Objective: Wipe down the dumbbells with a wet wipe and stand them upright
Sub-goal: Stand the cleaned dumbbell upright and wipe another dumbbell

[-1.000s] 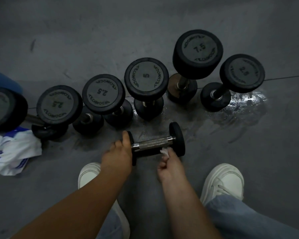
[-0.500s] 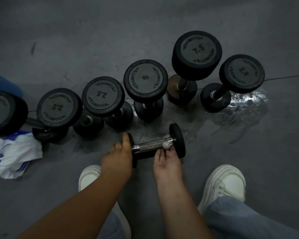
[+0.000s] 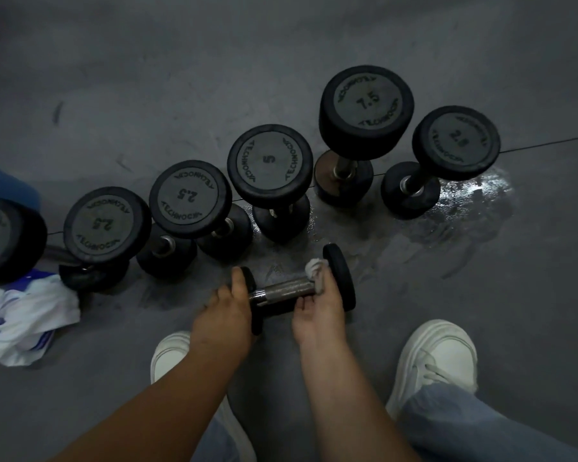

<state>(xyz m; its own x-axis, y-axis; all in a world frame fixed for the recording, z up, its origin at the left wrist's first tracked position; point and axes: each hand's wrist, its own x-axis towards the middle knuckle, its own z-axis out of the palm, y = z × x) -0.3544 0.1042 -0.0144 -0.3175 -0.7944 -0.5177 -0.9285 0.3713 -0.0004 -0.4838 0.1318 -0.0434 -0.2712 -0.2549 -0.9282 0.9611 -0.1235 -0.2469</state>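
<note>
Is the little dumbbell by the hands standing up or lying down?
Lying down. The small dumbbell has its handle running sideways; the left hand grips one end, and the right hand holds the wet wipe against it.

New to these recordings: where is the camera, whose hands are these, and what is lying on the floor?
No machine here: a person works with bare hands, and the single camera sits on their head looking down, so the arms enter from below. The left hand grips one end of a small dumbbell lying on the grey floor. The right hand pinches a white wet wipe against its metal handle. Behind stands a row of upright dumbbells. A white-and-blue packet lies at the left; a wet patch shines at the right.
</note>
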